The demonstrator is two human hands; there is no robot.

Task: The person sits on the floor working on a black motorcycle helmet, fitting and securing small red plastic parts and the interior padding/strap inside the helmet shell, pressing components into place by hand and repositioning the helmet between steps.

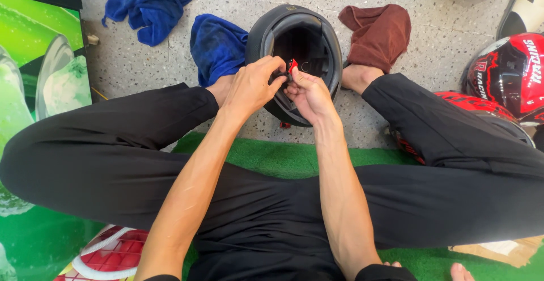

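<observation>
I'm sitting on the floor (442, 37) with the black helmet (294, 60) standing between my feet, its opening facing up at me. My left hand (252, 85) is pinching closed on the dark strap at the near rim, and my right hand (309, 96) is gripping the small red tab (293, 65) of the strap, fingers curled around it. The two ends are meeting right at my fingertips, though I can't tell whether they are joined, so the strap work is looking midway. A blue cloth (218, 45) and a maroon cloth (378, 31) are lying either side of the helmet, and a red helmet (510, 74) is waiting to my right.
</observation>
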